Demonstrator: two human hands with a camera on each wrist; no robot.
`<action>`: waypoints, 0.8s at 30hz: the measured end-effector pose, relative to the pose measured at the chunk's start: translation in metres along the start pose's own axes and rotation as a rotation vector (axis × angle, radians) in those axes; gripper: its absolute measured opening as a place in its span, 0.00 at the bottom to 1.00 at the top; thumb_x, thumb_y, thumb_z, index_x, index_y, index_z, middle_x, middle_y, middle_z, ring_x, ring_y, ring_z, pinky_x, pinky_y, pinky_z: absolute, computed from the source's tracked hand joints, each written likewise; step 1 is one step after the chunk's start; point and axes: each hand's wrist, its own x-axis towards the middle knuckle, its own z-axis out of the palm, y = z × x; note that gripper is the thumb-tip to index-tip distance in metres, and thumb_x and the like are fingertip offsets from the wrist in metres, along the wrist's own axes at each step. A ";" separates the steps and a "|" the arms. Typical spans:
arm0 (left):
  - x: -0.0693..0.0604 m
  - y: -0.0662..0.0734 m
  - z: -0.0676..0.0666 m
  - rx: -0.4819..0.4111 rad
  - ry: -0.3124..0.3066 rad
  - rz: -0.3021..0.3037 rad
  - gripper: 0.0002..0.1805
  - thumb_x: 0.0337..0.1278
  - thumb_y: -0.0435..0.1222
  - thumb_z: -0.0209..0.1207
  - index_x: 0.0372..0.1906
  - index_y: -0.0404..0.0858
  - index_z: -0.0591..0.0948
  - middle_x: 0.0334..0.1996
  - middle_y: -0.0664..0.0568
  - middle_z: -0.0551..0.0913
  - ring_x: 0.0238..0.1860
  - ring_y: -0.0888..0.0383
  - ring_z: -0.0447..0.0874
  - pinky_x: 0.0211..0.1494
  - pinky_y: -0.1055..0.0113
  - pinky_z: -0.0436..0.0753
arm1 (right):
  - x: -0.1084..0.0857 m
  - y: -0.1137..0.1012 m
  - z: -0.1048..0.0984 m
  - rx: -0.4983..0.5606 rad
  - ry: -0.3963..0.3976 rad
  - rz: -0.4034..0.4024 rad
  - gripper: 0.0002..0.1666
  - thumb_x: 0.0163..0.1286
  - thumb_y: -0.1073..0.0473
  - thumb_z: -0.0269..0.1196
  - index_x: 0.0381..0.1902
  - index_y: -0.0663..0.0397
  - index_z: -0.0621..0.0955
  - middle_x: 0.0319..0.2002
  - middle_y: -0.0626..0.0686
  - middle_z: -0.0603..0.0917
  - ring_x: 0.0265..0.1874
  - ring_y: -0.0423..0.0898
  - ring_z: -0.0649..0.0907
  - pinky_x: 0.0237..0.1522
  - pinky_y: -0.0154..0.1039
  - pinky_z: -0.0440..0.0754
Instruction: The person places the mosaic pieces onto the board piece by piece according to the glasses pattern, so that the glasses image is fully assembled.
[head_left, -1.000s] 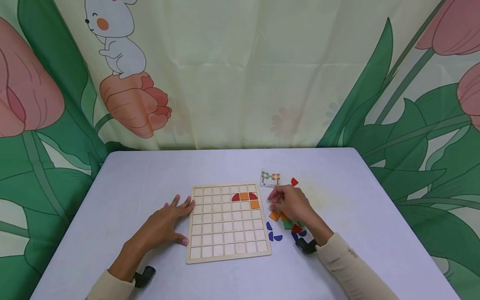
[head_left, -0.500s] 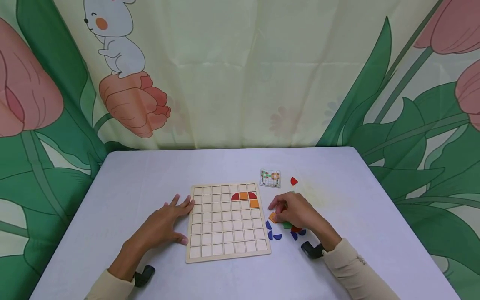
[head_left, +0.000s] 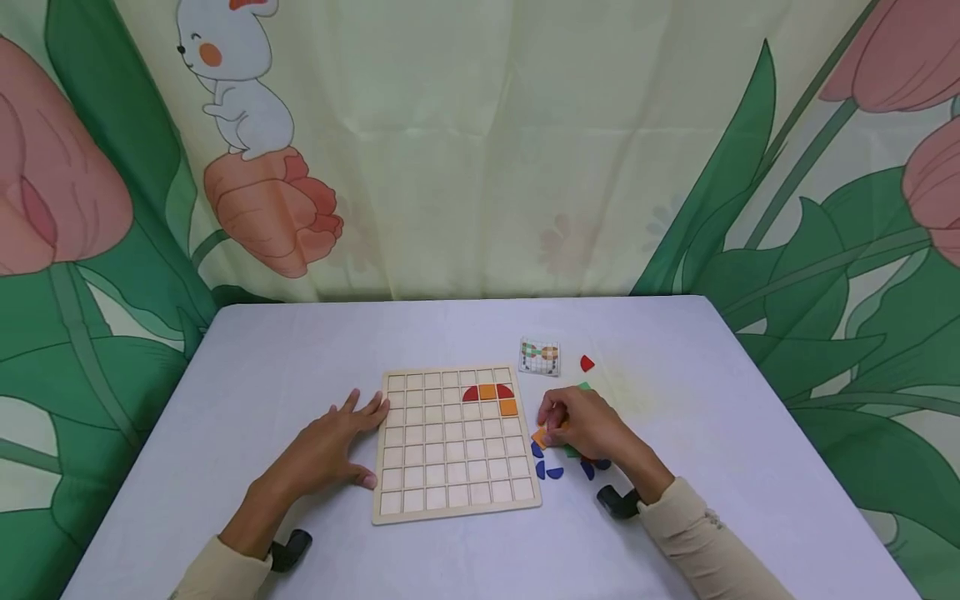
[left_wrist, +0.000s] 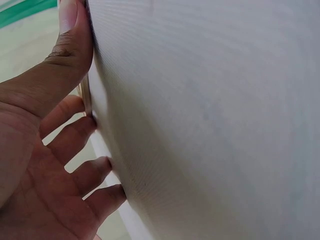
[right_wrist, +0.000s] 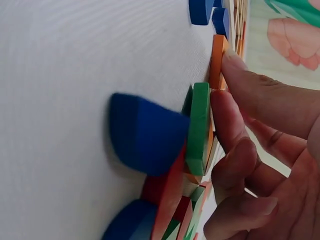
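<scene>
Spread fingers of my left hand point(head_left: 322, 454) rest along the left edge of the gridded wooden board point(head_left: 450, 520), the thumb near its lower left. Two red and two orange pieces lie in the board's upper right cells. Beside the board's right edge, my right hand point(head_left: 592, 421) has its thumb and curled index finger at an orange square point(head_left: 539, 437). In the right wrist view the thumb touches that orange square point(right_wrist: 217, 62), and a green piece point(right_wrist: 199, 130) stands next to the index finger. The left wrist view shows the left hand point(left_wrist: 55, 145) at the table surface.
Blue pieces point(head_left: 555, 473) lie right of the board, some close below the right hand. A small patterned card point(head_left: 539, 357) and a red piece point(head_left: 587, 363) lie farther back. Under the right hand, more pieces are partly hidden. Behind the white table point(head_left: 315, 342) hangs a printed curtain.
The right hand came down and toward the pile over the last second; the orange square at its thumb has shifted slightly left. The left hand has stayed in place.
</scene>
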 end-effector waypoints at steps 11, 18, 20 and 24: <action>0.000 0.001 0.001 -0.021 -0.008 -0.011 0.65 0.30 0.47 0.85 0.82 0.43 0.67 0.83 0.44 0.61 0.83 0.27 0.51 0.73 0.23 0.66 | -0.003 -0.004 0.002 -0.041 -0.002 0.032 0.12 0.60 0.62 0.80 0.30 0.45 0.84 0.25 0.46 0.81 0.28 0.44 0.79 0.32 0.38 0.76; -0.001 0.000 0.001 -0.009 -0.005 -0.013 0.65 0.30 0.48 0.85 0.82 0.43 0.67 0.83 0.45 0.61 0.84 0.29 0.52 0.73 0.24 0.66 | -0.005 -0.002 0.000 -0.076 -0.022 0.008 0.16 0.57 0.64 0.82 0.30 0.43 0.83 0.26 0.46 0.80 0.30 0.43 0.78 0.35 0.39 0.76; -0.001 0.000 0.001 -0.005 -0.003 -0.019 0.65 0.30 0.48 0.85 0.82 0.44 0.67 0.83 0.45 0.61 0.84 0.28 0.52 0.73 0.24 0.66 | -0.004 -0.002 -0.001 -0.083 -0.028 -0.005 0.17 0.56 0.64 0.82 0.28 0.43 0.82 0.26 0.46 0.79 0.31 0.43 0.78 0.36 0.39 0.77; -0.001 0.001 0.000 -0.010 -0.003 -0.021 0.65 0.30 0.47 0.85 0.82 0.44 0.67 0.84 0.45 0.61 0.84 0.29 0.51 0.74 0.24 0.65 | -0.004 -0.001 -0.004 -0.049 -0.027 -0.009 0.17 0.57 0.64 0.82 0.27 0.44 0.82 0.25 0.46 0.80 0.29 0.44 0.79 0.35 0.39 0.78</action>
